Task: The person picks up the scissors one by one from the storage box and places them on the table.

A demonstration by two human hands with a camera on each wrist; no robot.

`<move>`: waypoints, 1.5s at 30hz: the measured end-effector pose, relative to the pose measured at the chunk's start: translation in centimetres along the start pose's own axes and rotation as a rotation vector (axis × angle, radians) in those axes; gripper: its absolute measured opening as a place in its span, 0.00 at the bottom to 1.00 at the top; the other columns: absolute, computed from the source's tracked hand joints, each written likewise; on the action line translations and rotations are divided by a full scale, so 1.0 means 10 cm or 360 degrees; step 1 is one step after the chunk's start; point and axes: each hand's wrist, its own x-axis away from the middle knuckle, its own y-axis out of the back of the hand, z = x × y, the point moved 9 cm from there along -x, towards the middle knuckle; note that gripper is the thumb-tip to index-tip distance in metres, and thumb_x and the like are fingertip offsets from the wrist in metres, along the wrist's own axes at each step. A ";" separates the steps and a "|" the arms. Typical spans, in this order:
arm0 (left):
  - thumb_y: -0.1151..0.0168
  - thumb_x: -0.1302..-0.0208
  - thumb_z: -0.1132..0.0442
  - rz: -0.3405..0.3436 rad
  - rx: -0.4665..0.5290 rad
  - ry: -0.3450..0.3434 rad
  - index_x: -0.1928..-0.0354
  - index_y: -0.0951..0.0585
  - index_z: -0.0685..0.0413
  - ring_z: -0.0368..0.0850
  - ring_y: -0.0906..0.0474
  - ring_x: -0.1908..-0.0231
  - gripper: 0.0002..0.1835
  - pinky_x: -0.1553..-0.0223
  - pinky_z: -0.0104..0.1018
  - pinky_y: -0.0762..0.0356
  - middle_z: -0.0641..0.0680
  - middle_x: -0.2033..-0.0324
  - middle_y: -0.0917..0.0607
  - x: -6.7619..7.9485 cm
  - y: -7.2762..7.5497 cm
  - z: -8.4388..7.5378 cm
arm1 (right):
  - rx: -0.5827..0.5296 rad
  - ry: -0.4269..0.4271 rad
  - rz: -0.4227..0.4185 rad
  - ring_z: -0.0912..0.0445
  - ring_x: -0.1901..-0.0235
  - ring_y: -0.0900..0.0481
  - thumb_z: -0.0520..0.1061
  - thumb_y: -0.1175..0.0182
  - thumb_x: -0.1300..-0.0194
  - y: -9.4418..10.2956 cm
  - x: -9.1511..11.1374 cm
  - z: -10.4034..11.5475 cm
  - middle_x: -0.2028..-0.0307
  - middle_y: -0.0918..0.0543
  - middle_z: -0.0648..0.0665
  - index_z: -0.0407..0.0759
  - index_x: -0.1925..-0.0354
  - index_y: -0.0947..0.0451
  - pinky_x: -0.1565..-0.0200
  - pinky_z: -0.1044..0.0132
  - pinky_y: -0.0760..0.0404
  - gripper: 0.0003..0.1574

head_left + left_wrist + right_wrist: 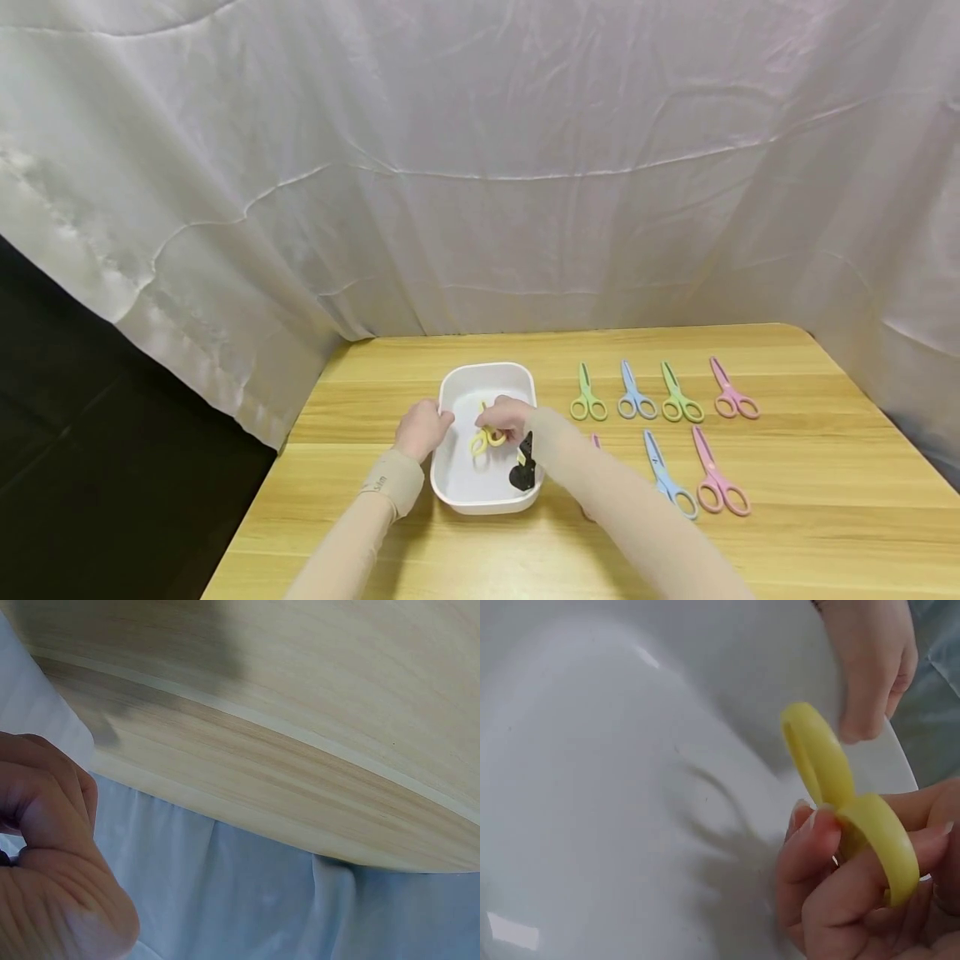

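A white rectangular tub (487, 507) stands on the table, and my left hand (422, 429) grips its left rim with the thumb over the inner side. Inside the tub, my right hand (510, 415) pinches a pair of yellow scissors (480, 442) near the handles. The right wrist view shows both yellow finger loops (821, 750) above the tub's floor, with a shadow below them; the blades are mostly hidden by the fingers there. Curled fingers of the left hand (52, 817) appear beside the tub's outer wall in the left wrist view.
Right of the tub lie green scissors (588, 406), blue scissors (636, 402), more green scissors (680, 406) and pink scissors (733, 400). Nearer are blue scissors (663, 473), pink scissors (717, 479) and a pink pair (595, 440) mostly behind the right forearm. A curtain (525, 250) hangs behind.
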 end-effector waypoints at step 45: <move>0.45 0.30 0.56 -0.0003 -0.0042 0.0013 0.69 0.20 0.55 0.45 0.22 0.74 0.13 0.75 0.33 0.26 0.52 0.76 0.19 0.00 0.00 0.00 | -0.0536 0.0360 0.0111 0.63 0.73 0.26 0.45 0.49 0.27 -0.08 0.34 0.21 0.70 0.21 0.49 0.25 0.43 0.27 0.71 0.76 0.25 0.25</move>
